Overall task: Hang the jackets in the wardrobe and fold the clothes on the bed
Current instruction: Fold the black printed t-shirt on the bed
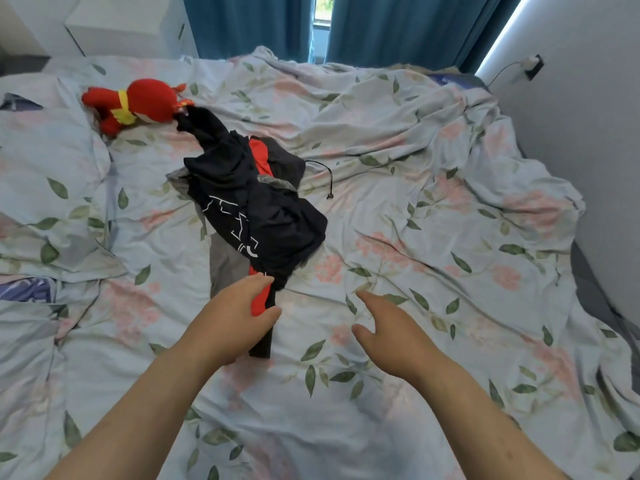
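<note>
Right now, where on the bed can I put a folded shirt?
Free: the duvet stretch between the clothes pile and the wall, past the right hand; also the near strip between both arms. Crowded: left-centre, where the left hand grips the pile, below the plush toy.

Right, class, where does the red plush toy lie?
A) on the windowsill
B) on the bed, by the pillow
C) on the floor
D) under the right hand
B: the red plush toy lies on the bedspread, beside the pillow.
</note>
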Available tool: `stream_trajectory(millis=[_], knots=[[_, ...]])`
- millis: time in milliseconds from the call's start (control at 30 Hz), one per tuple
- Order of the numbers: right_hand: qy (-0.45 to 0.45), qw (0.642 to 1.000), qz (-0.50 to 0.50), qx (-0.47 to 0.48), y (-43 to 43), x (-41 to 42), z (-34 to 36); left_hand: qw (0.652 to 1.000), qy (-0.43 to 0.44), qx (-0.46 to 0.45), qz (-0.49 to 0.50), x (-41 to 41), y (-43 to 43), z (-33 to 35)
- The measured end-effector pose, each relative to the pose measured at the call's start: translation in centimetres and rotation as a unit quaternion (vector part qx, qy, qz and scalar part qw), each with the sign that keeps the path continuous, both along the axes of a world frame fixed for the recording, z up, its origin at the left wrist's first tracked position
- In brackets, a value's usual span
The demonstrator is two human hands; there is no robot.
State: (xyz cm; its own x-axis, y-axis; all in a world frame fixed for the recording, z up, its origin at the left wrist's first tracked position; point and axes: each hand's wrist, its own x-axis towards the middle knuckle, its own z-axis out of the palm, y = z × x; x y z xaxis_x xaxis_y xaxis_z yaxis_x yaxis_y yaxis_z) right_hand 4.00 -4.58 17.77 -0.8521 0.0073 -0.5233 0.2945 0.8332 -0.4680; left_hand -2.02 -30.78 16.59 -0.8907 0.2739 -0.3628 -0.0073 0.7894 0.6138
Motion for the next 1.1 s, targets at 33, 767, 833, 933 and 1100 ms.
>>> stream_trajectory(millis=[33, 767, 833, 933, 1100], knots=[[-0.005, 1.000, -0.006, -0.011, 0.1, -1.0, -2.1, 1.000, -0.003, -0.008, -0.005, -0.9, 0.6, -1.8], [0.068, 0.975, -0.158, -0.143, -1.9, -19.1, -28.1, 0.987, 0.136, -0.069, 0.059, -20.1, 8.4, -25.9], [0.082, 0.962, -0.162, -0.207, -2.5, -20.3, -27.2, 0.987, 0.112, 0.024, 0.114, -18.8, 7.3, -25.1], [0.072, 0.938, -0.131, -0.314, -3.7, -20.6, -26.1, 0.957, 0.047, 0.199, 0.208, -15.9, 5.5, -23.1], [0.013, 0.820, -0.318, -0.476, -6.4, -20.9, -24.6, 0.943, -0.051, 0.264, 0.197, -10.4, 4.0, -20.7]])
